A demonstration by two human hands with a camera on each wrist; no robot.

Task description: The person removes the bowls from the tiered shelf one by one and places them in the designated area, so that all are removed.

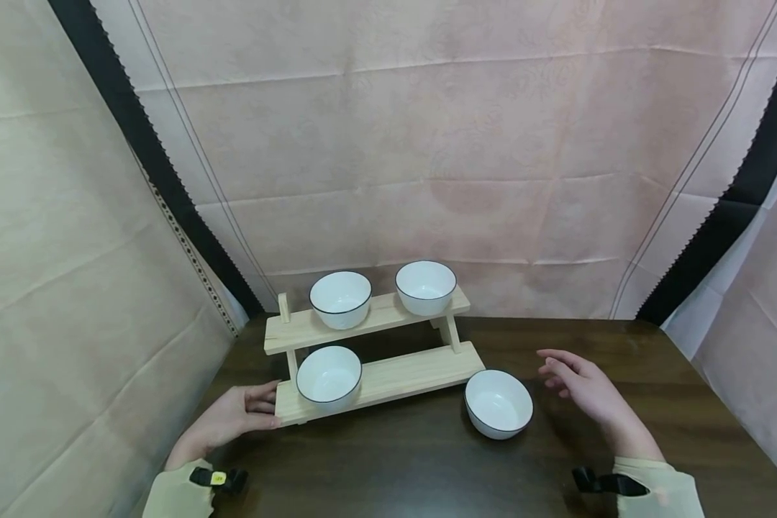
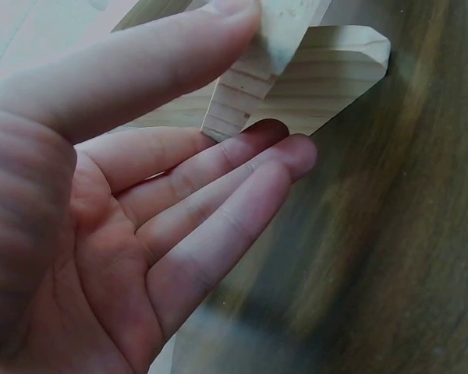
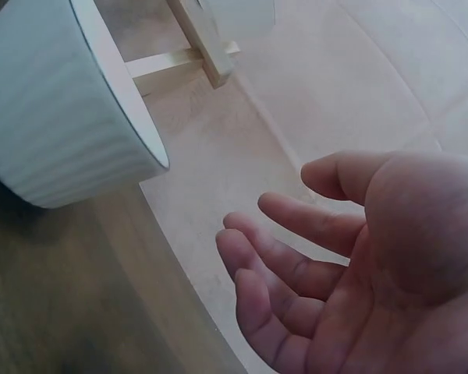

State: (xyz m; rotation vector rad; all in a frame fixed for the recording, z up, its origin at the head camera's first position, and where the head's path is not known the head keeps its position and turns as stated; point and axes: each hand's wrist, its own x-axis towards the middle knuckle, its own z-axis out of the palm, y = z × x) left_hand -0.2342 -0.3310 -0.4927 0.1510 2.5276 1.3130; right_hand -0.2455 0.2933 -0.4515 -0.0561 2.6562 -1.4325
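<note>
A two-tier wooden stand [image 1: 401, 378] sits at an angle on the table. My left hand [image 1: 233, 416] is at the left end of its lower board, thumb on one side and fingers on the other, pinching the wood [image 2: 285, 39]. Two white dark-rimmed bowls, the left one [image 1: 340, 298] and the right one [image 1: 426, 288], stand on the upper board. Another bowl [image 1: 329, 378] rests on the lower board's left part. A fourth white bowl [image 1: 498, 404] is upright on the table by the stand's right end. To its right hovers my right hand [image 1: 579, 385], fingers loosely bent, holding nothing.
The dark brown wooden table [image 1: 414, 467] ends at a back edge just behind the stand. Pale cloth walls [image 1: 460, 158] with black strips [image 1: 162, 151] enclose the back and both sides. Black straps with small cameras [image 1: 220, 478] are around both wrists.
</note>
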